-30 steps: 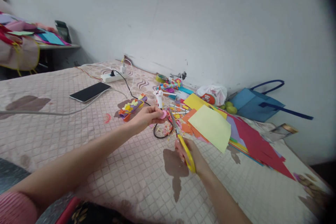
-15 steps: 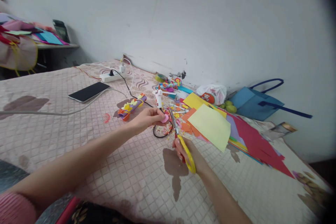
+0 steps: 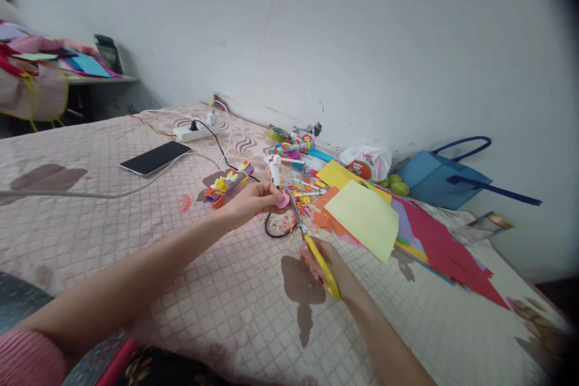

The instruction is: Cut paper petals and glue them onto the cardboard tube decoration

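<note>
Between the thumb and fingers of my left hand (image 3: 257, 200) is a small pink paper piece (image 3: 283, 201). My right hand (image 3: 323, 259) grips the yellow handles of a pair of scissors (image 3: 323, 265), whose blades point up and left to the edge of the pink paper. Whether the blades touch it I cannot tell. Just beyond my left hand stands a white glue gun (image 3: 274, 169), its black cord looping under the hands. A purple paper roll (image 3: 230, 184) with yellow and orange paper flowers lies left of it.
Paper scraps (image 3: 307, 193) litter the table behind the scissors. Coloured paper sheets (image 3: 364, 217) spread to the right, before a blue bag (image 3: 443, 178) and a white plastic bag (image 3: 368, 161). A phone (image 3: 155, 158) and a power strip (image 3: 196, 131) lie at the left.
The scissors' blades have moved slightly left, closer to the pink paper, and look more closed. My left hand keeps its pinch on the paper in nearly the same place.
</note>
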`<state>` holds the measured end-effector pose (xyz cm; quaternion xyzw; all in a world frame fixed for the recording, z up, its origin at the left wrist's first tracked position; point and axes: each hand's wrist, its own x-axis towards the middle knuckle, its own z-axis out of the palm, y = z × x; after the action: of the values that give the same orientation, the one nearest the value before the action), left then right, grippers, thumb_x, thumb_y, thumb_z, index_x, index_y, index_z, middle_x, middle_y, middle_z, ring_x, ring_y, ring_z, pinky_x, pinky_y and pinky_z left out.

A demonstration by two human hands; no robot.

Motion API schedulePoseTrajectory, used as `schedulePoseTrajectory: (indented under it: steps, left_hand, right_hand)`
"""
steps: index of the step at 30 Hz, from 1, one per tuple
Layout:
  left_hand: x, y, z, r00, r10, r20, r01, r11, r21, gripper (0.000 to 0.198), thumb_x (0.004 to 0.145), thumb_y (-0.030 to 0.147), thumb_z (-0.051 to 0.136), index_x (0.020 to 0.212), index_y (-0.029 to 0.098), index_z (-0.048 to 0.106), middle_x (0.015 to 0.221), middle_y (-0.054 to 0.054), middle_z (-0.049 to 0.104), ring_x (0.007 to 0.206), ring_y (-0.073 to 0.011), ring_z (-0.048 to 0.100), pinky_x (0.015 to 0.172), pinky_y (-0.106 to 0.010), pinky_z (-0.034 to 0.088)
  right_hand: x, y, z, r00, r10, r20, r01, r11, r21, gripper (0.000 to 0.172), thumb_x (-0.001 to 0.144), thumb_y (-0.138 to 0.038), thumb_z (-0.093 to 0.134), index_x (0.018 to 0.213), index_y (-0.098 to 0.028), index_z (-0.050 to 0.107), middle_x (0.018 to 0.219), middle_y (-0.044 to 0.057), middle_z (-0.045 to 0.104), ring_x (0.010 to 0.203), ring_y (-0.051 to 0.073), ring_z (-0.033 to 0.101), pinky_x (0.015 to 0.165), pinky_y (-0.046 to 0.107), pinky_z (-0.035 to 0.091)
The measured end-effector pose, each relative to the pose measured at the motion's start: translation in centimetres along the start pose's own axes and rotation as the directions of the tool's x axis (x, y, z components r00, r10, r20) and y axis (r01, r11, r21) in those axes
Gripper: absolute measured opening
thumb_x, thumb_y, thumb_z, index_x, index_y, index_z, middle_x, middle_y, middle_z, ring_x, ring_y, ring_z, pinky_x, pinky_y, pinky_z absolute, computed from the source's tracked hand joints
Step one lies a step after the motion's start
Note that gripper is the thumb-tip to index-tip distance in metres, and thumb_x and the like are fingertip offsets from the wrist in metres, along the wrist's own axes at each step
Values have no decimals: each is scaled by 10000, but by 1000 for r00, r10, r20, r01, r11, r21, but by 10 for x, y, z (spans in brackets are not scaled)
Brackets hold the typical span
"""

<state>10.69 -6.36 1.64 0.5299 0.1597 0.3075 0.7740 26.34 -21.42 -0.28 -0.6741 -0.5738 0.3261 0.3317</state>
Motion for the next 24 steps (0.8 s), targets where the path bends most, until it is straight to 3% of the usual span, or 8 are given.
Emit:
schedulePoseTrajectory:
  steps: [11,18,24]
  left_hand:
    - [0,-1,-2,1000,0,7,0,1000,27,169,680,239,696,677,114,583,763,-46,650,747,-123,620,827,-323,480]
    - [-2,-7,0,991,-99,94,78,976,203,232,676,305,693,719,123,556,678,-29,629,590,-99,597,586,-227,486]
    - [-6,-16,10,977,-63,203,-12,936,351,213,706,311,654,767,122,578,638,1,576,540,-70,516,518,-189,424]
  right_hand:
    - [0,1,2,999,48,-4,-48,996,69,405,765,-565,470,615,-196,396,466,-72,360,363,61,335,339,185,268]
    - [6,5,3,987,114,-114,-87,972,216,389,723,-561,520,661,-186,437,452,-79,389,340,57,336,327,178,274]
    - [6,-5,2,979,52,-197,2,964,266,306,684,-447,621,759,-170,514,543,-51,461,418,71,391,392,193,327]
